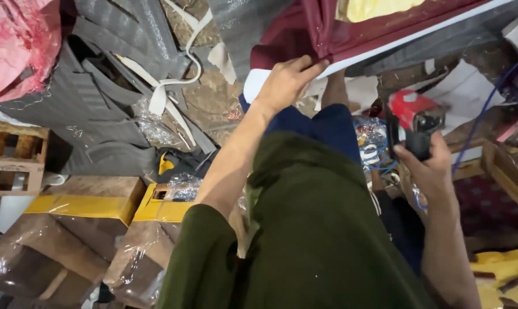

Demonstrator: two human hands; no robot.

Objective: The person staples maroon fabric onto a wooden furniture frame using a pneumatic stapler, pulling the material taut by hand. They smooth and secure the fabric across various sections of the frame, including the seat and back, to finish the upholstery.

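Gripping the maroon fabric (pixel 350 31) at its white panel edge (pixel 385 48) with your left hand (pixel 287 83), your right hand (pixel 430 166) closed around the red and black stapler (pixel 414 120) held just below it, you look mid-job, with fastening not yet started here.

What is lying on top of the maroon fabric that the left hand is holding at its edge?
A yellow piece of material lies on the maroon fabric, partly cut off by the picture's top edge. The left hand grips the fabric's edge over a white strip. What lies beneath the fabric is covered.
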